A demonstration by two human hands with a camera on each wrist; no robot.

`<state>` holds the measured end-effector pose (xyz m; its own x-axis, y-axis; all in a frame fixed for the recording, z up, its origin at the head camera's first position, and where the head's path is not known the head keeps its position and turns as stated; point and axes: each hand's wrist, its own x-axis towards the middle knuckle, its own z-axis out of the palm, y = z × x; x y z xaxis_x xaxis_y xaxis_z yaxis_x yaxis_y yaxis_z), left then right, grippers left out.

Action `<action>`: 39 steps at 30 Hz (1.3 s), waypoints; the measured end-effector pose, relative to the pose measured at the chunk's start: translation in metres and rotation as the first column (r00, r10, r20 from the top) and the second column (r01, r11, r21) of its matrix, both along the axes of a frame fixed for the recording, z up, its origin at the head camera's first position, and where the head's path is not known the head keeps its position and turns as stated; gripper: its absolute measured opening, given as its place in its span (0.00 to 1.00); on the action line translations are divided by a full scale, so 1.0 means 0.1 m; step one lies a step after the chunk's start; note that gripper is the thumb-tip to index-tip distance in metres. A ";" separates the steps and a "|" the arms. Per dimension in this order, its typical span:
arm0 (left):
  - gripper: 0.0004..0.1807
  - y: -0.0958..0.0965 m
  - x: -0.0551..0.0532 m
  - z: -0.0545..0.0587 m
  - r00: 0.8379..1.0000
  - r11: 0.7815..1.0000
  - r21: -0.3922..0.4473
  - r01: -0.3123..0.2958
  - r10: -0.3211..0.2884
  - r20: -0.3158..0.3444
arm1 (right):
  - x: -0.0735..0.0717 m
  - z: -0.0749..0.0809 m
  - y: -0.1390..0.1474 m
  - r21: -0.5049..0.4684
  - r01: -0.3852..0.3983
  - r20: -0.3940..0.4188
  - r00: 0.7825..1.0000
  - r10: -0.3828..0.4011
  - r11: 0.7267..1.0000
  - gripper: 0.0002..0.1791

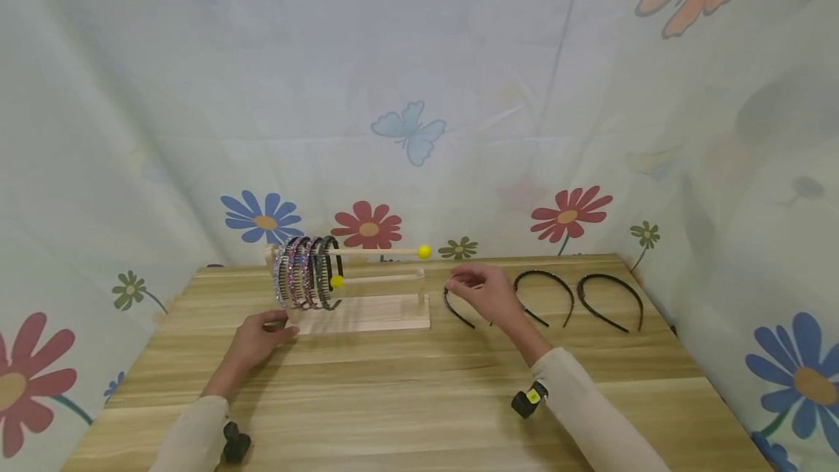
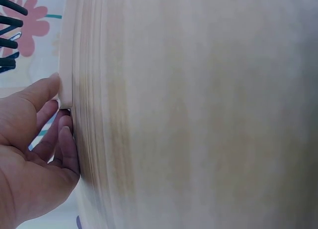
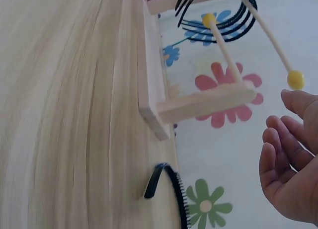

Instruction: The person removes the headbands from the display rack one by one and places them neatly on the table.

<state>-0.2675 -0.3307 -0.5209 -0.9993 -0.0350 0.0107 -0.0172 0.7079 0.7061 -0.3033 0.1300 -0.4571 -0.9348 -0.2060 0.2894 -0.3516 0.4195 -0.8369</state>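
A wooden headband rack (image 1: 387, 314) lies lengthwise on the table, with several glittery and dark toothed headbands (image 1: 303, 272) hung at its left end. Yellow balls cap its two rods, one ball (image 1: 424, 252) at the right and the other (image 1: 337, 281) nearer the middle. My left hand (image 1: 257, 341) pinches the left front corner of the rack's base, thumb along its edge in the left wrist view. Right of the rack, my right hand (image 1: 488, 293) hovers with loosely bent fingers, nothing between them in the right wrist view. Below it a black headband (image 3: 180, 191) stands on the table, partly hidden in the head view.
Two more black headbands stand to the right of my right hand, a nearer one (image 1: 553, 274) and a farther one (image 1: 609, 277). Behind the wooden table (image 1: 406, 399) hangs a cloth (image 1: 459, 188) printed with flowers and butterflies.
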 end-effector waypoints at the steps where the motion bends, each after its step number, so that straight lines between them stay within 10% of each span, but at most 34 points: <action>1: 0.31 0.00 0.00 0.00 1.000 1.000 -0.001 0.001 -0.001 0.000 | 0.02 0.02 -0.02 -0.002 -0.009 -0.019 1.000 0.009 1.000 0.16; 17: 0.30 -0.02 -0.01 -0.03 1.000 1.000 0.004 0.007 -0.007 -0.014 | 0.18 0.27 -0.57 -0.048 -0.200 -0.102 0.976 0.195 0.979 0.18; 39: 0.32 -0.03 -0.02 -0.05 1.000 1.000 0.012 0.000 0.000 -0.012 | 0.16 0.26 -1.41 -0.072 -0.276 -0.098 0.958 0.268 0.959 0.20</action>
